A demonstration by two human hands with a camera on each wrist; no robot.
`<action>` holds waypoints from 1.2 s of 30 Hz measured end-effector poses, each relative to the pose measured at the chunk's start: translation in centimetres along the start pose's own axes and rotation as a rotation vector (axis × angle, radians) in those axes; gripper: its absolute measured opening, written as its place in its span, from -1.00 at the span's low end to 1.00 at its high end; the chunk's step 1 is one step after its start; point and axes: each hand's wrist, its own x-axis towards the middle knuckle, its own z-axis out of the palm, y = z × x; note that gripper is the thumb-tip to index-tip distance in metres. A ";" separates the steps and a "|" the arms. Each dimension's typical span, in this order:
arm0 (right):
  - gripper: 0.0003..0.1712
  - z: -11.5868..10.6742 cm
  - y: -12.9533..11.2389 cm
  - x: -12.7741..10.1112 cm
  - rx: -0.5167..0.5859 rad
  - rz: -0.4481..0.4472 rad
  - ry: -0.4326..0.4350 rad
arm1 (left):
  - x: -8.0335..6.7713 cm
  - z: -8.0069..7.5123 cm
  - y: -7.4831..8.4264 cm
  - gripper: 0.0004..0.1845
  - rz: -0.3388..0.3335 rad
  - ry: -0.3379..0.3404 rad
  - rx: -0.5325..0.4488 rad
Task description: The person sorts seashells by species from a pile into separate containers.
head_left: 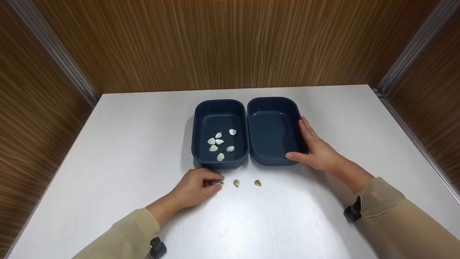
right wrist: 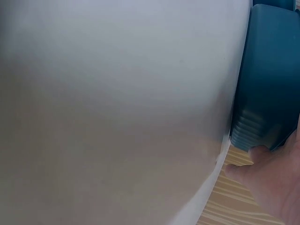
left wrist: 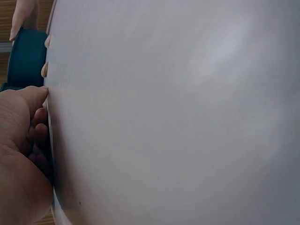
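Hands: left hand (head_left: 197,187) pinching 1 of 3 table shells (head_left: 220,182), right hand (head_left: 316,149) flat vs empty bin (head_left: 273,131); 6 shells in left bin (head_left: 220,133).

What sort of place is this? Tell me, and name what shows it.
Probably a staged recording booth, not a home: a bare white table boxed in by wood-grain panel walls, holding only two dark blue plastic trays and small pale shells.

table (head_left: 287,216) — smooth white, slight sheen | trays (head_left: 273,108) — matt dark-blue plastic | walls (head_left: 230,43) — wood grain
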 end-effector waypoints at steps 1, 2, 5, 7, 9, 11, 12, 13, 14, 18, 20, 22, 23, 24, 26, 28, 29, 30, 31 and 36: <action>0.39 0.0 0.0 0.0 0.001 -0.006 0.003 | 0.0 0.0 0.0 -0.79 0.003 0.002 0.000; 0.39 0.0 0.0 -0.1 0.003 -0.010 0.006 | 0.0 0.0 0.0 -0.80 0.007 0.004 -0.002; 0.38 0.0 0.0 -0.2 0.007 -0.026 0.013 | 0.0 0.0 0.0 -0.82 0.018 0.011 -0.005; 0.38 0.0 0.1 -0.2 0.010 -0.035 0.018 | 0.0 0.0 0.1 -0.83 0.018 0.012 -0.010; 0.38 -0.1 0.1 -0.3 0.013 -0.037 0.020 | 0.1 -0.1 0.1 -0.84 0.017 0.012 -0.014; 0.38 -0.2 0.0 -0.3 0.015 -0.039 0.019 | 0.1 -0.1 0.2 -0.84 0.013 0.012 -0.014; 0.38 -0.2 0.0 -0.3 0.016 -0.037 0.020 | 0.1 -0.1 0.3 -0.84 0.013 0.011 -0.011; 0.38 -0.2 0.0 -0.3 0.015 -0.034 0.020 | 0.1 -0.1 0.4 -0.85 0.012 0.011 -0.010; 0.39 -0.2 0.0 -0.2 0.015 -0.029 0.020 | 0.2 -0.1 0.4 -0.85 0.011 0.010 -0.007; 0.40 -0.2 0.0 -0.2 0.010 -0.007 0.017 | 0.2 0.0 0.6 -0.86 0.004 0.008 -0.003; 0.40 -0.2 0.0 -0.1 0.010 -0.001 0.015 | 0.2 0.0 0.8 -0.86 -0.001 0.007 -0.002; 0.40 -0.2 0.0 -0.1 0.011 -0.003 0.014 | 0.2 0.0 1.0 -0.87 -0.002 0.003 -0.005; 0.39 -0.2 -0.1 -0.1 0.013 -0.005 0.015 | 0.1 -0.1 1.1 -0.87 -0.005 0.000 -0.008; 0.39 -0.1 -0.1 -0.1 0.014 -0.007 0.016 | 0.1 -0.1 1.1 -0.88 -0.006 -0.002 -0.010; 0.39 -0.1 0.0 -0.1 0.015 -0.011 0.020 | -0.1 -0.2 1.3 -0.88 -0.011 -0.009 -0.014; 0.39 0.0 0.0 -0.1 0.019 -0.011 0.020 | -0.2 -0.3 1.4 -0.87 -0.019 -0.014 -0.022; 0.39 0.0 0.0 -0.1 0.021 -0.011 0.020 | -0.3 -0.4 1.5 -0.87 -0.027 -0.019 -0.026; 0.39 0.0 0.0 -0.1 0.021 -0.008 0.016 | -0.4 -0.4 1.5 -0.87 -0.027 -0.021 -0.026; 0.39 0.1 0.0 -0.1 0.021 -0.005 0.012 | -0.5 -0.4 1.5 -0.87 -0.029 -0.025 -0.028; 0.41 0.1 0.2 0.0 0.014 0.004 0.001 | -0.6 -0.5 1.3 -0.88 -0.013 -0.032 -0.011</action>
